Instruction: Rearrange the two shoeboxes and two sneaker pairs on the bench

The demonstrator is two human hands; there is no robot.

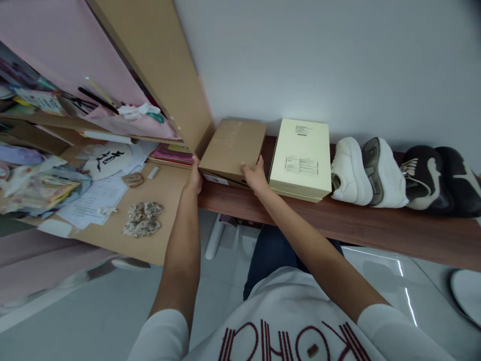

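A brown cardboard box (235,143) rests at the left end of the dark wooden shelf (376,225), close to the wall. My left hand (194,178) grips its front left corner, fingers partly hidden beside the box. With the thumb on the lid, my right hand (255,176) holds the front right part of the same box. A small white label shows on the box's front side between my hands. Just right of my right hand stands a pale yellow box (300,158) with printed labels on its lid, a narrow gap away from the brown one.
White sneakers (353,170) and black shoes (423,178) stand along the shelf to the right. At left, a desk (150,250) carries a scrunchie (143,219), papers (92,200), a white cap (107,160) and plastic bags. A tall board (158,60) rises beside the brown box.
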